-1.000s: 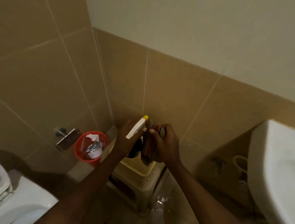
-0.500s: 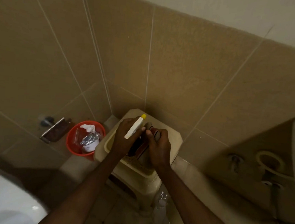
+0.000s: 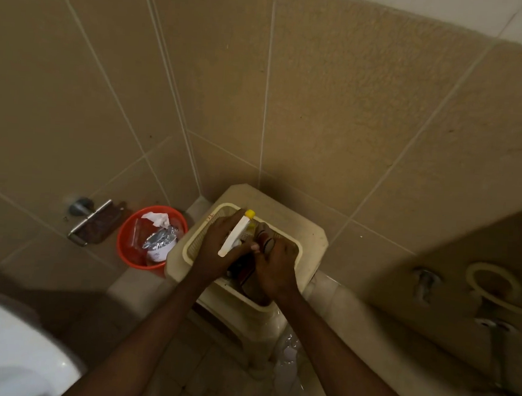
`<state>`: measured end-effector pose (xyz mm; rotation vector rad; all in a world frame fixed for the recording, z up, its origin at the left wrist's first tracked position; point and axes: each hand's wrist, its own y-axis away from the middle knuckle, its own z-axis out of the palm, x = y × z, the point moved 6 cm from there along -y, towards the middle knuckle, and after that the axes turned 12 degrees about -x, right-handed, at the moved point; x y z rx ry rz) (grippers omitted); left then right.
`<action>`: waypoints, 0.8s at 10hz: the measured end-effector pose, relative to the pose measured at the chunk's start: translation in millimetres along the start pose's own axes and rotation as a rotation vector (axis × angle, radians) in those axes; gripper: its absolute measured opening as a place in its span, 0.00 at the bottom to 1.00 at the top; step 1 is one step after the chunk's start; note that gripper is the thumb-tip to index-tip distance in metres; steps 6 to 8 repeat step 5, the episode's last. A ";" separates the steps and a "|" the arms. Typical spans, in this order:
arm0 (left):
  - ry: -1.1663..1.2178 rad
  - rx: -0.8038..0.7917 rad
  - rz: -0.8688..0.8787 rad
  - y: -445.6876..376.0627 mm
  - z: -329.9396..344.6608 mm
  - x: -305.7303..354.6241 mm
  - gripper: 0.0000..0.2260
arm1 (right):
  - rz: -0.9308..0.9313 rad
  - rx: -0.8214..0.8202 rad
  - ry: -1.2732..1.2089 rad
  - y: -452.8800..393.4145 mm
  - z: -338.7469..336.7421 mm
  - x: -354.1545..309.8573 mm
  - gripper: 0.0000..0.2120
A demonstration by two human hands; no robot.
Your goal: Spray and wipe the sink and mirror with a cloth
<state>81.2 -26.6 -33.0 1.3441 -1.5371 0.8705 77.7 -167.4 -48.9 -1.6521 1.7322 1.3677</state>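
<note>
Spray bottle [image 3: 237, 235] in left hand [image 3: 218, 250], over basket rim [image 3: 194, 243], right hand [image 3: 274, 269] gripping cloth [image 3: 265, 240]

Count, head view: two hands, left hand [image 3: 218, 250] and right hand [image 3: 274, 269]. One spray bottle [image 3: 234, 238]. One striped cloth [image 3: 264, 240]. One cream basket [image 3: 194, 243] on one plastic stool [image 3: 310, 233]. One red bin [image 3: 128, 243]. One toilet [image 3: 12, 362].

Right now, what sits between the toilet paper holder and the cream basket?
Head view: an orange-red waste bin holding crumpled paper and a foil wrapper stands on the floor between the toilet paper holder and the cream basket, in the tiled corner.
</note>
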 end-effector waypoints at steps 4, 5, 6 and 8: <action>-0.352 -0.291 0.001 34.0 -53.9 71.6 0.45 | -0.048 -0.044 0.356 46.3 -35.2 -61.7 0.18; -0.474 -0.123 -0.025 35.5 -72.3 112.3 0.44 | -0.037 -0.008 0.379 66.4 -55.8 -86.3 0.23; -0.474 -0.123 -0.025 35.5 -72.3 112.3 0.44 | -0.037 -0.008 0.379 66.4 -55.8 -86.3 0.23; -0.474 -0.123 -0.025 35.5 -72.3 112.3 0.44 | -0.037 -0.008 0.379 66.4 -55.8 -86.3 0.23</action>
